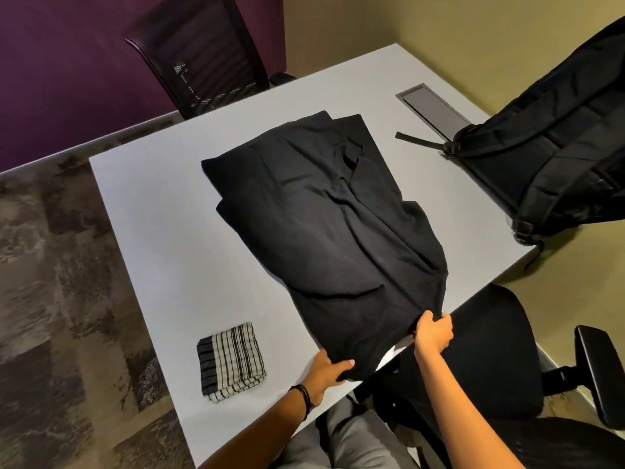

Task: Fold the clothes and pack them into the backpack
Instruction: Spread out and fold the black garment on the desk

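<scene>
A black shirt (pixel 324 225) lies lengthwise on the white table (pixel 152 231), its sides folded inward and the collar at the far end. My left hand (pixel 326 368) grips the near left corner of its hem. My right hand (pixel 434 333) pinches the near right corner, at the table's edge. A black backpack (pixel 548 143) lies at the table's far right, one strap trailing onto the tabletop. A folded black-and-white checked cloth (pixel 231 362) sits on the table to the left of my left hand.
A black office chair (pixel 490 350) stands right below the table's near edge, by my right arm. Another black mesh chair (pixel 206 59) stands at the far side. A grey cable hatch (pixel 434 108) is set into the tabletop near the backpack.
</scene>
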